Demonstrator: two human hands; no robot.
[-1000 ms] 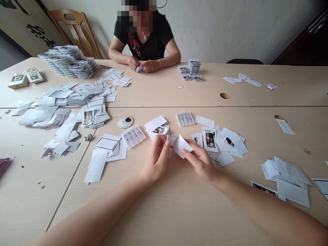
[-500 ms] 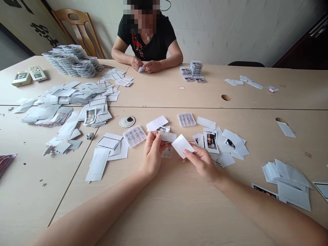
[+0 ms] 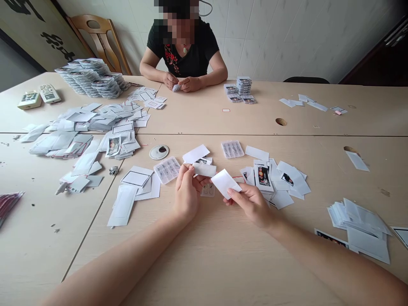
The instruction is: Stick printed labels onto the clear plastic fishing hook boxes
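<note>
Between the fingers of my left hand (image 3: 187,191) is a narrow white paper strip (image 3: 204,170). My right hand (image 3: 250,199) pinches a white paper label (image 3: 225,183), its blank side up and one corner close to the strip. Beneath my hands, a small clear piece with round shapes (image 3: 208,190) lies partly hidden on the table. Just left of my left hand sits a clear plastic case (image 3: 167,170) with small dark items in rows. A second such case (image 3: 232,149) stands farther back. Printed labels and white papers (image 3: 263,175) are spread beside my right hand.
Across the table (image 3: 204,263) a person (image 3: 186,55) holds something small. Paper piles (image 3: 92,119) and stacked packs (image 3: 91,76) fill the left; more papers (image 3: 366,229) lie at right. A round metal cover (image 3: 158,152) and a table hole (image 3: 281,122) are nearby.
The strip in my left hand has moved slightly left and lies flatter. The label in my right hand has shifted a little left and down.
</note>
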